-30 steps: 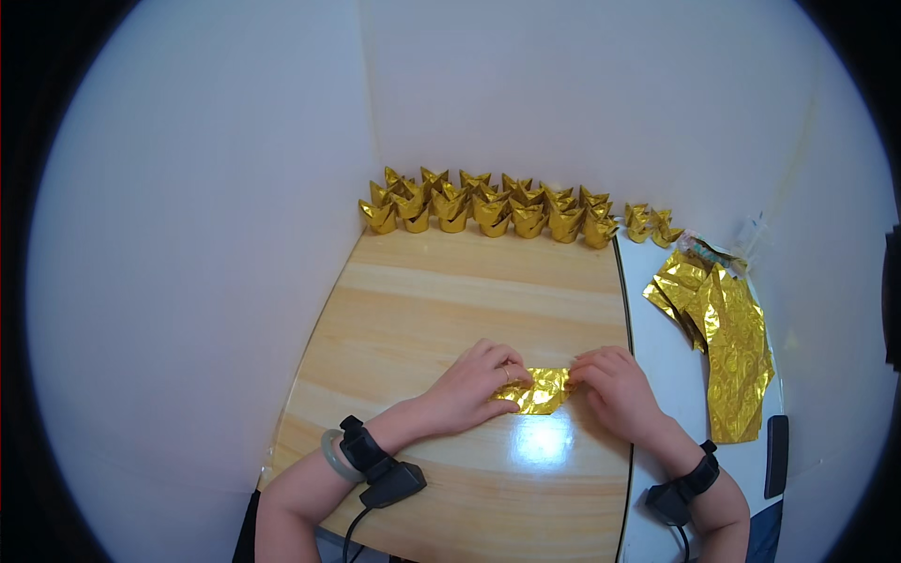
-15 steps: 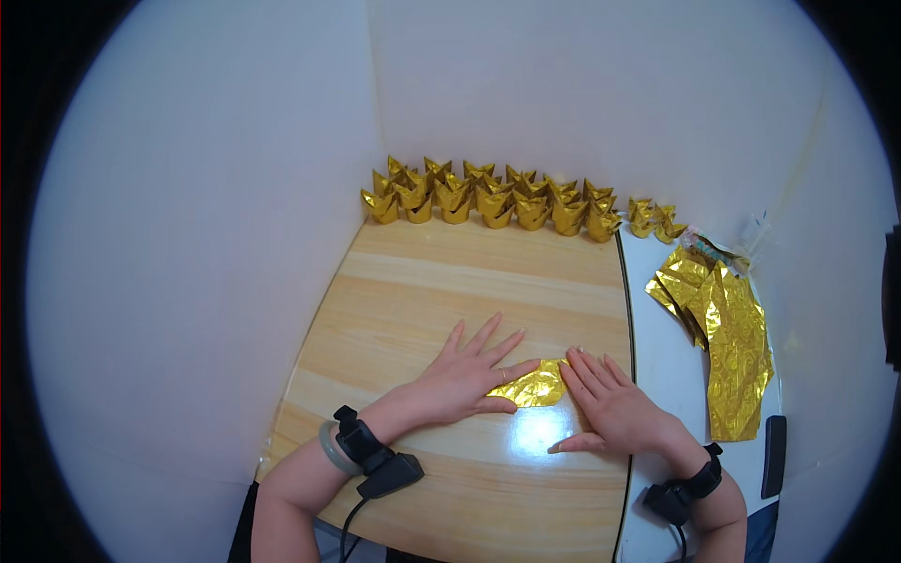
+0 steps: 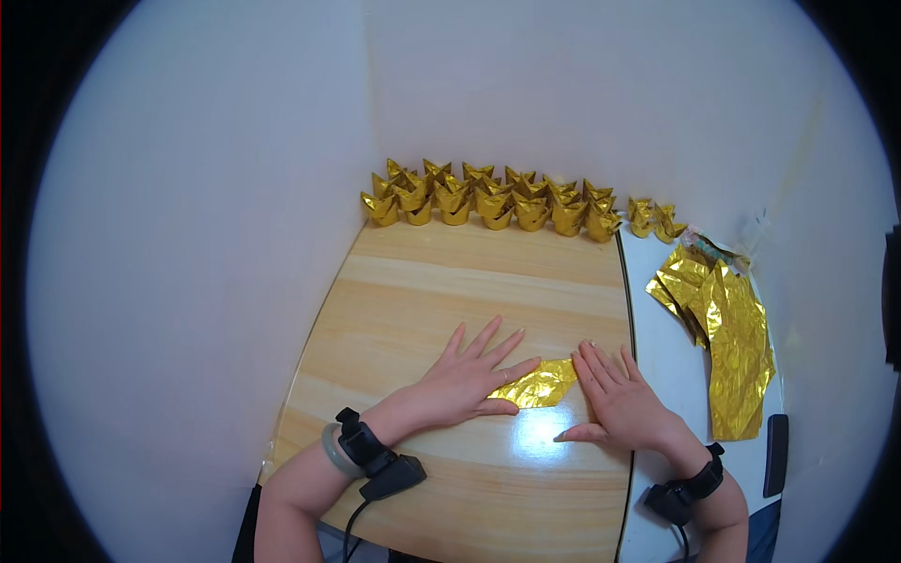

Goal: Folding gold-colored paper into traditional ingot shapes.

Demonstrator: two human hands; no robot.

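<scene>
In the lower centre of the frame, a small piece of gold foil (image 3: 544, 383), lying flat on a wood-grain table (image 3: 460, 272), left end partly beneath the left hand (image 3: 449, 387), slanted right end just beside the right hand (image 3: 615, 405). On the left hand, fingers straight and fanned wide, palm down — nothing clenched, index finger with a thin ring (image 3: 505, 375) along the foil's upper left edge, thumb at its lower left corner. On the right hand, fingers extended and only slightly parted, thumb stretched out toward the lower left, no grip on anything; impossible to tell whether touching the foil's tip or barely apart from it. Around the left wrist, a pale bangle (image 3: 338, 452) and a black strapped device (image 3: 374, 455); around the right, a similar black device (image 3: 683, 490). Across the upper centre, close-set rows of folded gold foil shapes (image 3: 455, 204) with pointed tips, upright along the table's far edge — with two more shapes (image 3: 641, 218) to the right, on a white surface (image 3: 664, 385). At the right of the frame, overlapping gold foil sheets (image 3: 737, 352), creased and shiny; below them, a dark narrow object (image 3: 776, 457).
</scene>
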